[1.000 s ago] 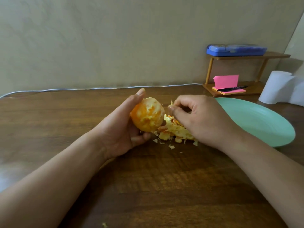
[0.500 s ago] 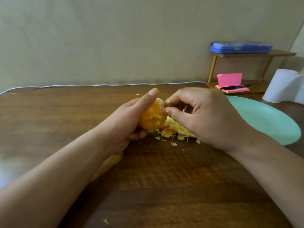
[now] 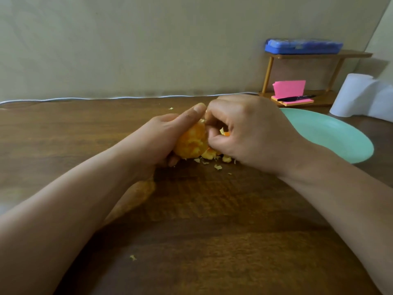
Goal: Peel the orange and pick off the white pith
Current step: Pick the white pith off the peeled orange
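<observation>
A peeled orange (image 3: 191, 141) with patches of white pith sits in my left hand (image 3: 161, 137), whose fingers and thumb curl round it just above the wooden table (image 3: 212, 231). My right hand (image 3: 244, 133) is pressed against the orange's right side, its thumb and fingertips pinching at the fruit's surface near the top. What they pinch is too small to make out. A heap of torn peel and pith scraps (image 3: 212, 157) lies on the table under and between the hands, partly hidden by my right hand.
A mint-green plate (image 3: 340, 137) lies to the right. Behind it stand a small wooden shelf (image 3: 319, 55) with a blue case (image 3: 303, 46), pink sticky notes (image 3: 289, 88), a pen, and a white paper roll (image 3: 357, 94). A white cable (image 3: 85, 99) runs along the wall.
My right hand left the peel heap and came up against the orange, now pinching at its top. My left hand turned the orange and closed further round it.
</observation>
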A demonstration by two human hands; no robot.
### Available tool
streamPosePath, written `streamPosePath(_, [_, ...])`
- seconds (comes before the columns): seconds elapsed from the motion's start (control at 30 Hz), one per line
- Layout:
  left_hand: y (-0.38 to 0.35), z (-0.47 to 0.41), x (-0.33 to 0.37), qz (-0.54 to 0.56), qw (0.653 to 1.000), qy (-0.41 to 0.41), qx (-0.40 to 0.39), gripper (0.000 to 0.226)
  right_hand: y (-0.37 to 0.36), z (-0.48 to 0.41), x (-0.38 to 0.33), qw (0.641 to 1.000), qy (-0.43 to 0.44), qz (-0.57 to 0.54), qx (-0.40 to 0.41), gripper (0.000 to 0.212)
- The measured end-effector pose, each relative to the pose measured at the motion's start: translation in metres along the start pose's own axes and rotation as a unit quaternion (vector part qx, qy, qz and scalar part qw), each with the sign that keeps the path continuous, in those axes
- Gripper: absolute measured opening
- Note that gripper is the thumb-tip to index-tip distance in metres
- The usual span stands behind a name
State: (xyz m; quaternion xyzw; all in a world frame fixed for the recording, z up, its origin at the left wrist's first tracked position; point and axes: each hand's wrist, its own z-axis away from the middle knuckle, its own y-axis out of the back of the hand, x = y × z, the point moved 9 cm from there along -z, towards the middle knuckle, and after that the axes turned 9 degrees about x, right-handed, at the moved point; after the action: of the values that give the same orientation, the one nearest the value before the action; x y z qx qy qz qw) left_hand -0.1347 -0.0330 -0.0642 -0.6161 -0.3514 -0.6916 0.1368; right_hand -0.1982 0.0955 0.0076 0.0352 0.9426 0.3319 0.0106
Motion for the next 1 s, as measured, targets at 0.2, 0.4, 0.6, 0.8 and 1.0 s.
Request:
streamPosePath(0.2, [-0.003,-0.001,-0.006,0.033,0.998,0.037,-0.045,0.059,0.003,0.005,0.022,0.988,-0.080,-0.127,-0.042,0.012])
streamPosePath(0.4, [-0.004,-0.002,-0.011,-0.006,0.997,0.061,-0.035,0.065,-0.001,0.001,0.014,0.996,-0.025,-0.055,-0.064,0.019])
streamPosePath(0.6, [0.000,-0.003,-0.014,-0.028,0.996,0.083,-0.006,0.071,-0.003,-0.003,-0.013,0.993,0.068,0.059,-0.070,0.020])
streamPosePath(0.8, [0.001,-0.004,-0.014,-0.029,0.997,0.070,0.001,0.063,-0.005,-0.002,-0.021,0.994,0.070,0.069,-0.048,0.009])
streamPosePath(1.0, [-0.002,-0.002,-0.006,0.009,0.999,0.036,-0.030,0.052,0.000,0.000,-0.005,0.999,0.013,-0.030,-0.003,0.006])
